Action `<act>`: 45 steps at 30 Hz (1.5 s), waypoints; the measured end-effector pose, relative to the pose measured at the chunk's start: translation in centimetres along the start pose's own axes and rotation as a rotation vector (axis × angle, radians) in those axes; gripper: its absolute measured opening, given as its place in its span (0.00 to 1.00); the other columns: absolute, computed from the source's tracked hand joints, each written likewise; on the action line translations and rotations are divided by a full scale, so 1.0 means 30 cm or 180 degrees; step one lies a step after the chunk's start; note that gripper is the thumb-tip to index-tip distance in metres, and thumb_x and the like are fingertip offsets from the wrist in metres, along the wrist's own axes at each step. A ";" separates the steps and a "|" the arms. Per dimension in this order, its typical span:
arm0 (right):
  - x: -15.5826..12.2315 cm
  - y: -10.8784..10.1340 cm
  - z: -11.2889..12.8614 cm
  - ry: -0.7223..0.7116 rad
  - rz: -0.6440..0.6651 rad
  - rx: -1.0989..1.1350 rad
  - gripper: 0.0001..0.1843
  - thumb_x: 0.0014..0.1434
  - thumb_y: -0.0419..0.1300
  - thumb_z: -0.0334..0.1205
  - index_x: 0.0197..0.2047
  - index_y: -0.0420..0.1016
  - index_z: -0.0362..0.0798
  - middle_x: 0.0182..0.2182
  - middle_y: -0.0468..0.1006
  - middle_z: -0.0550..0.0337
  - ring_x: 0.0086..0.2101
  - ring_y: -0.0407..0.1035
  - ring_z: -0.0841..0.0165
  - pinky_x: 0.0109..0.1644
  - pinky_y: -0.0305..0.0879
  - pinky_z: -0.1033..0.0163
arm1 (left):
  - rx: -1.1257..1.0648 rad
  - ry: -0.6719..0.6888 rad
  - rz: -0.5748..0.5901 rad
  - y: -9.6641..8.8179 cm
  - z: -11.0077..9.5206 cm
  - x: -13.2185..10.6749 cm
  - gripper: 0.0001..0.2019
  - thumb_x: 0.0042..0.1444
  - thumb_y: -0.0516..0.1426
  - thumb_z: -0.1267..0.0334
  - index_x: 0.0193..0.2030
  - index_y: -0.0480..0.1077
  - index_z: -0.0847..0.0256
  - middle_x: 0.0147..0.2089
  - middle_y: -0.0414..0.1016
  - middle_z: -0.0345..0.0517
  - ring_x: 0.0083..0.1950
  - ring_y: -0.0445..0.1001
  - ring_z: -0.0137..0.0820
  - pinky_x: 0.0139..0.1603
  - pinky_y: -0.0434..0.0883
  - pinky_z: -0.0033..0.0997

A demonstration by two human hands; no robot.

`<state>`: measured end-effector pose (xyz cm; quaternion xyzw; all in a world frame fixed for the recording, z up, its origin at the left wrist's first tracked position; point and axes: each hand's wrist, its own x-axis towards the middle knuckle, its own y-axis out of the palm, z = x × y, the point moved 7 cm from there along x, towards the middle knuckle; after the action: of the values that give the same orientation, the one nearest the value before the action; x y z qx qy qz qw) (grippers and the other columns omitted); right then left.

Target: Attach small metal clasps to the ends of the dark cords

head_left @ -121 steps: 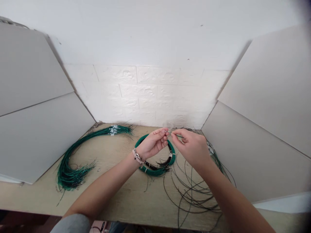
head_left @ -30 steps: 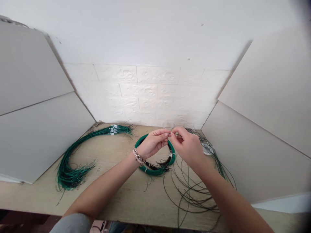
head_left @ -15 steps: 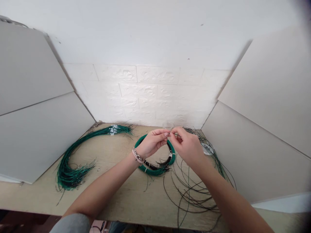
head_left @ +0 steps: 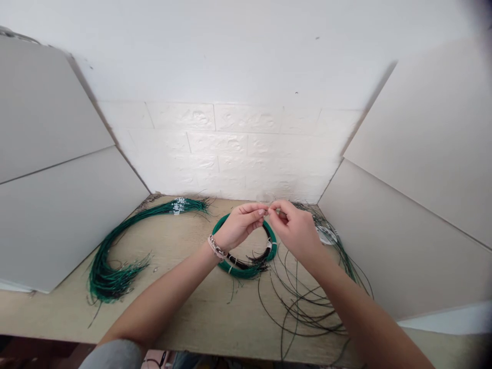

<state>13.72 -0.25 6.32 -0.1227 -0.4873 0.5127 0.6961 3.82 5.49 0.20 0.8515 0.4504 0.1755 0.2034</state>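
Above the green coil (head_left: 251,272), our fingers (head_left: 255,218) close on a thin wire end (head_left: 266,211)

Our left hand (head_left: 241,224) and right hand (head_left: 295,230) pinch it tip to tip; its detail is too small for us to tell. Loose wires (head_left: 313,328) sprawl rightward across our counter (head_left: 184,307); a green bundle (head_left: 107,284) curves at left.

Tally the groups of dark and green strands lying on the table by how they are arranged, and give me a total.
Curved bundle, left: 1
Tied ring-shaped coil, middle: 1
Loose spread of strands, right: 1
Total: 3, too tangled to count strand by strand.
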 end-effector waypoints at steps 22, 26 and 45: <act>0.000 0.024 -0.007 -0.0036 -0.0100 -0.0001 0.09 0.56 0.50 0.40 0.34 0.70 0.49 0.22 0.72 0.63 0.22 0.65 0.72 0.28 0.55 0.69 | 0.0038 0.0188 -0.0202 -0.020 -0.011 0.011 0.07 0.42 0.64 0.67 0.29 0.73 0.66 0.26 0.71 0.40 0.27 0.66 0.20 0.33 0.64 0.22; 0.001 0.018 -0.007 0.0003 -0.0098 -0.0027 0.10 0.56 0.50 0.41 0.33 0.70 0.49 0.19 0.70 0.65 0.21 0.63 0.73 0.26 0.53 0.69 | 0.0360 0.0284 -0.0151 -0.021 -0.018 0.013 0.07 0.43 0.64 0.65 0.30 0.74 0.65 0.28 0.72 0.42 0.29 0.66 0.22 0.33 0.63 0.24; 0.006 0.028 -0.017 0.0020 0.0029 0.0009 0.08 0.56 0.50 0.41 0.31 0.67 0.49 0.19 0.69 0.66 0.20 0.61 0.73 0.26 0.52 0.69 | 0.0694 0.0362 -0.0084 -0.029 -0.015 0.017 0.07 0.45 0.62 0.63 0.31 0.74 0.64 0.30 0.72 0.43 0.33 0.68 0.26 0.39 0.63 0.30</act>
<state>13.64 0.45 5.60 -0.1256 -0.4838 0.5162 0.6955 3.27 6.44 0.21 0.8512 0.4888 0.1707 0.0861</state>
